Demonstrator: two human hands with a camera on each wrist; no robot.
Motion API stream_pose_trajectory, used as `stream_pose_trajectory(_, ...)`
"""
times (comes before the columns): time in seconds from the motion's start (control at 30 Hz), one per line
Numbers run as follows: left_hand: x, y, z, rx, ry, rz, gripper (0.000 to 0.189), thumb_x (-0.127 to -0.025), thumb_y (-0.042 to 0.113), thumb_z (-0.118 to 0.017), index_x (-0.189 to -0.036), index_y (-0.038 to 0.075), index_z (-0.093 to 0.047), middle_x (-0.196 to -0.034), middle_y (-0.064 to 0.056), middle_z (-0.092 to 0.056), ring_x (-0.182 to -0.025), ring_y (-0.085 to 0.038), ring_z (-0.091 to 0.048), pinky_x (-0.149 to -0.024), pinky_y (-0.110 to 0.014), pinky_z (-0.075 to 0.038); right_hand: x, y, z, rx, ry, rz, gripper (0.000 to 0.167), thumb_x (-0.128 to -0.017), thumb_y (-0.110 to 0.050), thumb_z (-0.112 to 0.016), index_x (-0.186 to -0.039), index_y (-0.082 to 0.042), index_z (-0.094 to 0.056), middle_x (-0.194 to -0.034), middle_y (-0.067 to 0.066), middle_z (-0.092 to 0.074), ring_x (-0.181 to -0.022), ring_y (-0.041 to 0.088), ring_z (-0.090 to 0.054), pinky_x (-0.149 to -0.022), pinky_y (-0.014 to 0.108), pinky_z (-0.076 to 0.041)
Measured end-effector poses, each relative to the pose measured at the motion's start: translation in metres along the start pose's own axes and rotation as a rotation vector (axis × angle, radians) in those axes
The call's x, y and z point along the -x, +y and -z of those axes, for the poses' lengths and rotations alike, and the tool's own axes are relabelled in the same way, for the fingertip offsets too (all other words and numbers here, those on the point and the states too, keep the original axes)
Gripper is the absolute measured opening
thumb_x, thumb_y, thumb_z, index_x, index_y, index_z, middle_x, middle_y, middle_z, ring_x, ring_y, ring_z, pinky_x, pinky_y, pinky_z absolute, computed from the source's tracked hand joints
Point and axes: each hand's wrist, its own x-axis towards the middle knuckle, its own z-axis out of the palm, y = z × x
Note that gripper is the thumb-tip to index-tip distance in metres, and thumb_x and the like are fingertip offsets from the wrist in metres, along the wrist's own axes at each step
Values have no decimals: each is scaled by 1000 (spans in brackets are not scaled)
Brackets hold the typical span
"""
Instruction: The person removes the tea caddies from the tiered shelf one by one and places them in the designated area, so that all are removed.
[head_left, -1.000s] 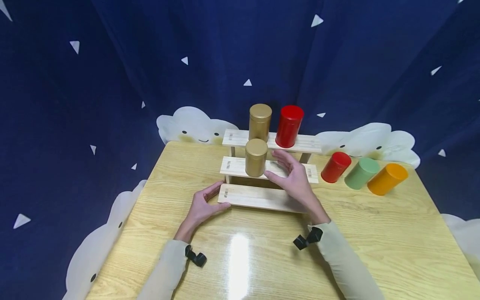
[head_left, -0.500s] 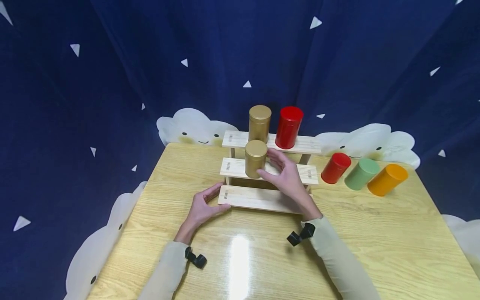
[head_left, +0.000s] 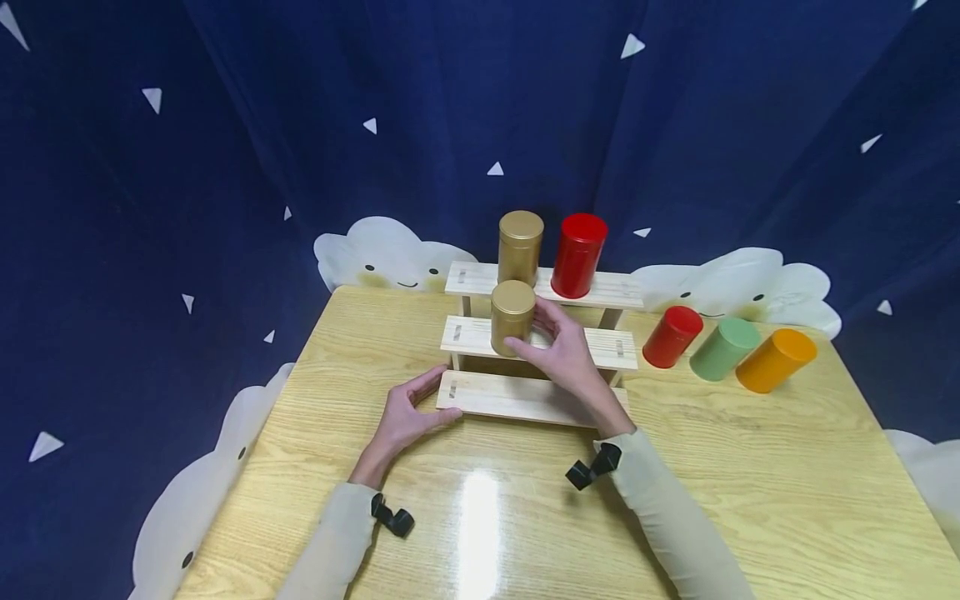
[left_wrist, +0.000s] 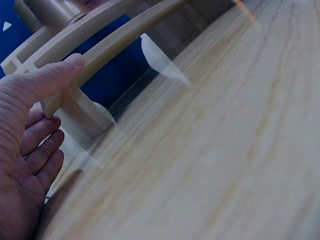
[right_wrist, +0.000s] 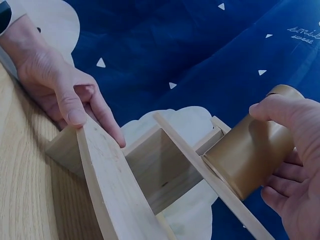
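A three-step wooden rack [head_left: 517, 396] stands on the table. On its middle step is a gold lidded tin [head_left: 512, 321], upright; my right hand [head_left: 562, 354] holds it from the right. In the right wrist view the thumb lies along one side of this tin [right_wrist: 252, 155] and the fingers curl round the other. My left hand [head_left: 402, 415] grips the left end of the lowest step, thumb at the front edge and fingers by the end, as the left wrist view also shows. The top step carries a second gold tin [head_left: 519, 250] and a red tin [head_left: 578, 258].
Right of the rack, a red tin [head_left: 672, 337], a green tin [head_left: 723, 348] and an orange tin [head_left: 775, 360] stand in a row on the wooden table [head_left: 360, 333]. A dark blue curtain [head_left: 420, 100] with white clouds hangs close behind the table.
My right hand has moved left and closed in from beside the gold tin on the middle step to a grip on it. The left hand has kept its place.
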Motion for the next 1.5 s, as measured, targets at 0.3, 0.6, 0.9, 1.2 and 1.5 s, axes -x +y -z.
stream_pose_trajectory(0.3,0,0,0,0,-2,-9,79,-77,17,-96,-147,11,-60,-149,-6,-61,-139,-24,-56,-119,-36,-43,3,-28,-5,30,-11,-24,73,-84,4,-84,-147,9,-49,-145,28,-57,-130,44,-58,-117,54,-45)
stream_pose_trajectory(0.6,0,0,0,-4,2,-6,79,-77,18,-96,-147,12,-60,-148,-5,-61,-138,-24,-57,-118,-33,-44,-4,0,-4,52,-12,-42,77,-83,-5,-89,-150,0,-51,-146,21,-59,-132,37,-59,-116,48,-48)
stream_pose_trajectory(0.9,0,1,0,-3,-1,-11,80,-76,16,-96,-147,9,-59,-148,-6,-62,-138,-24,-57,-118,-33,-43,-5,6,-3,34,-8,3,74,-81,-11,-92,-146,-4,-56,-140,15,-64,-125,32,-64,-112,44,-52)
stream_pose_trajectory(1.2,-1,-1,-1,-3,-9,-23,81,-77,16,-96,-148,6,-58,-148,-6,-62,-138,-25,-57,-119,-36,-44,-4,6,-2,25,-11,-1,73,-82,-12,-91,-146,-4,-56,-140,14,-64,-125,31,-64,-112,44,-52)
stream_pose_trajectory(1.5,-1,0,0,-3,-5,-18,82,-77,17,-96,-148,6,-57,-148,-6,-61,-138,-25,-57,-119,-37,-43,-2,3,0,33,-10,-8,73,-82,-12,-91,-146,-5,-57,-140,12,-65,-124,29,-65,-111,43,-53)
